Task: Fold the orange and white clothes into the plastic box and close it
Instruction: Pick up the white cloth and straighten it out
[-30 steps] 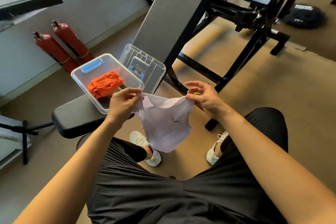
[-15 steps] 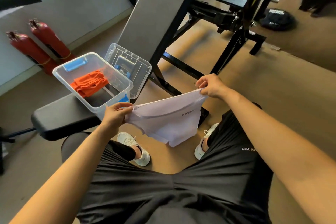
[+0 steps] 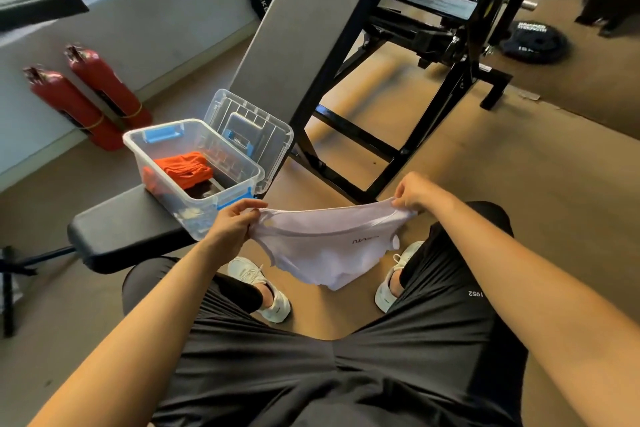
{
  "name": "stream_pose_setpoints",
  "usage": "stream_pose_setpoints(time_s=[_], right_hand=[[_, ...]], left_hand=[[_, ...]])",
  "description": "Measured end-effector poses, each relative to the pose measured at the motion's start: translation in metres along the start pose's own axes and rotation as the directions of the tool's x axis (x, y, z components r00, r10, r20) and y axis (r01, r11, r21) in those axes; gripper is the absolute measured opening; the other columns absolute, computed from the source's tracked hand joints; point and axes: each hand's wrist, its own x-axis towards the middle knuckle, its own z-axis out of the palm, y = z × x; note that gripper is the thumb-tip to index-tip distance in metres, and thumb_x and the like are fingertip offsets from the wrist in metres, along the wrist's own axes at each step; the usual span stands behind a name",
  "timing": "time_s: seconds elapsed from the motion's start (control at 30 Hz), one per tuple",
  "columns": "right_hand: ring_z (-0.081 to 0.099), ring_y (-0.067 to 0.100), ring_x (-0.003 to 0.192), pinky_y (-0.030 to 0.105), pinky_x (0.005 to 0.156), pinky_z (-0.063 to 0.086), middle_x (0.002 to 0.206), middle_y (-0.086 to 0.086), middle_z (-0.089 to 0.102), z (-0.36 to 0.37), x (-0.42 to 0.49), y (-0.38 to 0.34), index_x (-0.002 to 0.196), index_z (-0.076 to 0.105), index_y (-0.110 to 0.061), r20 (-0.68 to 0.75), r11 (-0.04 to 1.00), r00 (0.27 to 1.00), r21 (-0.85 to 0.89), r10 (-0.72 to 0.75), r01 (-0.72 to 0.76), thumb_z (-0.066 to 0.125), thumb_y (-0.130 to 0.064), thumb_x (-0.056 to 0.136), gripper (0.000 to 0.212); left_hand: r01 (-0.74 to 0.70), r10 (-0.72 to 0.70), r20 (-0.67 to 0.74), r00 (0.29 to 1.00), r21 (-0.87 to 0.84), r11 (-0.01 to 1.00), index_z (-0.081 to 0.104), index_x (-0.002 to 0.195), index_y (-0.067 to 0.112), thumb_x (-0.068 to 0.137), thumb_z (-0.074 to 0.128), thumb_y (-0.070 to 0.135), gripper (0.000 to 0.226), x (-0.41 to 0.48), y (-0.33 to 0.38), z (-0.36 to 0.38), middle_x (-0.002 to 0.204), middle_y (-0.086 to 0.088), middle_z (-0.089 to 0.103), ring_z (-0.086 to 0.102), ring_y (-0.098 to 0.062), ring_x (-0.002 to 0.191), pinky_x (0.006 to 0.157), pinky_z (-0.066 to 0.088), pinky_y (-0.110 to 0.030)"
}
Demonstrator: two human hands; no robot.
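Observation:
A white garment (image 3: 325,250) hangs stretched between my two hands above my knees. My left hand (image 3: 233,224) pinches its left corner and my right hand (image 3: 417,194) pinches its right corner. To the left, a clear plastic box (image 3: 221,198) with blue latches stands on a black bench pad (image 3: 124,232). Folded orange clothes (image 3: 181,168) lie inside the box. The clear lid (image 3: 249,128) leans upright against the box's far side.
A black machine frame (image 3: 374,149) and a grey inclined pad (image 3: 294,38) stand right behind the box. Two red fire extinguishers (image 3: 83,97) lean on the wall at left. A weight plate (image 3: 535,42) lies on the floor at far right. My white shoes (image 3: 263,288) rest below the garment.
My hands have pulled apart, stretching the white garment's top edge out wide and level. The view has tilted slightly; the box and the orange clothes have not moved.

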Motion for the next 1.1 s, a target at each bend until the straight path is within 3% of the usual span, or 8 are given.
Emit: stream_pose_setpoints(time_s=[0.13, 0.23, 0.43, 0.6, 0.73, 0.9, 1.0, 1.1], right_hand=[[0.059, 0.02, 0.081, 0.025, 0.061, 0.045, 0.083, 0.005, 0.062, -0.002, -0.005, -0.002, 0.084, 0.066, -0.014, 0.02, 0.978, 0.995, 0.186, -0.102, 0.096, 0.064, -0.015, 0.096, 0.012], [0.063, 0.017, 0.086, 0.023, 0.067, 0.049, 0.089, 0.005, 0.066, -0.004, -0.012, -0.003, 0.094, 0.068, -0.015, 0.002, 0.903, 0.979, 0.388, -0.202, 0.186, 0.071, -0.011, 0.091, 0.006], [0.063, 0.018, 0.104, 0.031, 0.09, 0.054, 0.107, 0.004, 0.069, -0.014, -0.015, -0.003, 0.106, 0.072, -0.015, 0.03, 0.945, 0.949, 0.107, -0.313, 0.308, 0.077, -0.005, 0.084, 0.024], [0.062, 0.021, 0.103, 0.035, 0.093, 0.053, 0.106, 0.009, 0.07, -0.02, -0.019, -0.001, 0.1, 0.077, -0.01, -0.224, 0.933, 0.908, -0.019, -0.354, 0.359, 0.07, -0.01, 0.091, 0.012], [0.065, 0.023, 0.091, 0.028, 0.077, 0.053, 0.098, 0.011, 0.074, -0.028, -0.019, -0.002, 0.1, 0.077, -0.01, -0.402, 0.904, 0.833, 0.028, -0.38, 0.426, 0.066, -0.016, 0.095, 0.013], [0.066, 0.025, 0.084, 0.025, 0.068, 0.043, 0.09, 0.012, 0.074, -0.05, -0.023, -0.01, 0.1, 0.075, -0.007, -0.572, 0.867, 0.73, 0.063, -0.374, 0.494, 0.061, -0.021, 0.099, 0.02], [0.062, 0.018, 0.08, 0.017, 0.06, 0.04, 0.09, 0.009, 0.074, -0.071, -0.029, -0.017, 0.102, 0.074, -0.005, -0.663, 0.845, 0.664, 0.088, -0.346, 0.528, 0.059, -0.021, 0.1, 0.022], [0.061, 0.013, 0.082, 0.014, 0.067, 0.043, 0.092, 0.006, 0.074, -0.093, -0.037, -0.023, 0.105, 0.075, -0.005, -0.767, 0.811, 0.569, 0.114, -0.295, 0.574, 0.06, -0.021, 0.099, 0.022]], left_hand=[[0.021, -0.009, 0.088, 0.996, -0.128, 0.992, 0.069, 0.098, 0.012, 0.099, 0.054, 0.001, 0.019, 0.002, 0.005, -0.002, 0.093, -0.012, 0.065, 0.059, -0.022, 0.078, 0.058, 0.058, -0.023], [0.039, -0.022, 0.131, 0.991, -0.128, 0.991, 0.071, 0.109, 0.008, 0.093, 0.064, 0.002, 0.018, 0.005, 0.004, -0.006, 0.104, -0.014, 0.067, 0.063, -0.025, 0.091, 0.065, 0.06, -0.025], [-0.104, 0.1, 0.029, 0.995, 0.334, 0.937, 0.074, 0.113, 0.012, 0.08, 0.077, -0.005, 0.037, 0.009, -0.009, -0.01, 0.116, -0.016, 0.07, 0.067, -0.03, 0.097, 0.087, 0.059, -0.037], [-0.161, 0.294, -0.137, 0.946, 0.59, 0.791, 0.078, 0.11, 0.015, 0.082, 0.081, 0.009, 0.029, 0.008, -0.021, 0.001, 0.107, -0.009, 0.075, 0.068, -0.022, 0.091, 0.09, 0.059, -0.039], [-0.2, 0.49, -0.212, 0.846, 0.725, 0.659, 0.08, 0.094, 0.013, 0.079, 0.082, 0.014, 0.015, 0.001, -0.01, 0.018, 0.093, -0.01, 0.077, 0.069, -0.028, 0.085, 0.081, 0.053, -0.034], [-0.344, 0.695, -0.046, 0.717, 0.844, 0.411, 0.077, 0.095, 0.003, 0.083, 0.081, 0.012, 0.015, -0.007, 0.021, 0.037, 0.091, -0.019, 0.074, 0.066, -0.034, 0.076, 0.066, 0.044, -0.033], [-0.402, 0.702, 0.06, 0.709, 0.853, 0.333, 0.077, 0.099, 0.003, 0.083, 0.08, 0.007, 0.017, -0.004, 0.036, 0.04, 0.092, -0.02, 0.072, 0.062, -0.028, 0.072, 0.06, 0.04, -0.026], [-0.394, 0.731, 0.059, 0.68, 0.87, 0.297, 0.075, 0.096, 0.009, 0.088, 0.075, 0.015, 0.01, 0.003, 0.056, 0.039, 0.087, -0.017, 0.074, 0.069, -0.036, 0.073, 0.061, 0.044, -0.03]])
